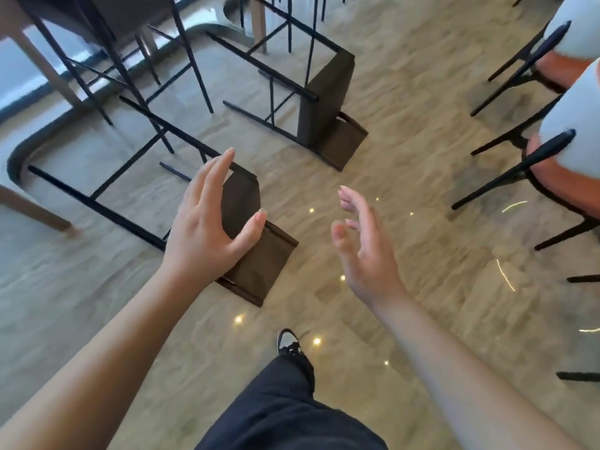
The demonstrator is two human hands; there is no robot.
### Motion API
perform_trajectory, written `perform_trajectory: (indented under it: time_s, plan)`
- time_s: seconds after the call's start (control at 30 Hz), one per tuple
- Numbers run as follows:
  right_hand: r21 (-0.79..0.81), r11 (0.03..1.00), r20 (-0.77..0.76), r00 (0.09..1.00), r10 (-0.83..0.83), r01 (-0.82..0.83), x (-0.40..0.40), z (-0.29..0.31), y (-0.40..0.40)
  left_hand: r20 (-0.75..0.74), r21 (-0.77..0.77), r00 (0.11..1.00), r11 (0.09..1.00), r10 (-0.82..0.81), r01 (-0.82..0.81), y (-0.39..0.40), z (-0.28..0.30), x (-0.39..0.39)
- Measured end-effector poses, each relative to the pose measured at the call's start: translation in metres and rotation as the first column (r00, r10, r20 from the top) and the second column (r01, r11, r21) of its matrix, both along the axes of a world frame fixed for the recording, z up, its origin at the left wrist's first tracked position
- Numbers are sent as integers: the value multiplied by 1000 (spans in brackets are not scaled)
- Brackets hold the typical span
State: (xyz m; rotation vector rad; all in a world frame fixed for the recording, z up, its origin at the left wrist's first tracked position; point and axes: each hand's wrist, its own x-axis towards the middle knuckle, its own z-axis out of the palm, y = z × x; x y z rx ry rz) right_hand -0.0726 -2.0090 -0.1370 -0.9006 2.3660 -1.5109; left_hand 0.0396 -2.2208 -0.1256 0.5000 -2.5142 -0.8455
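tipped chair (243, 200) at left hand (207, 227)

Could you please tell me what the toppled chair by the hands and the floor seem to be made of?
Toppled chair: seat and back look like dark brown fabric or faux leather, matte, no glare. Its legs: thin black rods, probably painted metal. Floor: glossy beige stone or stone-look tile, veined and mirroring small lights.
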Motion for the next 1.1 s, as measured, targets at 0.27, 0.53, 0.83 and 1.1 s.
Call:
perform_trajectory:
  time_s: [0.27,0.53,0.83,1.1]
  plan:
    - [30,974,-6,975,223,-223,-111,-7,-51,3,-40,969,968,247,-247,-23,-8,-73]
    - [61,873,6,875,484,-484,-206,-64,-131,70,-136,858,857,508,-496,-22,-44,-131]
    - [62,712,17,714,700,-700,-284,-133,-185,103,-185,709,714,697,-675,-27,-124,-193]
    - [239,605,18,627,779,-759,-283,-307,-186,138,-260,641,652,755,-712,-19,-285,-195]
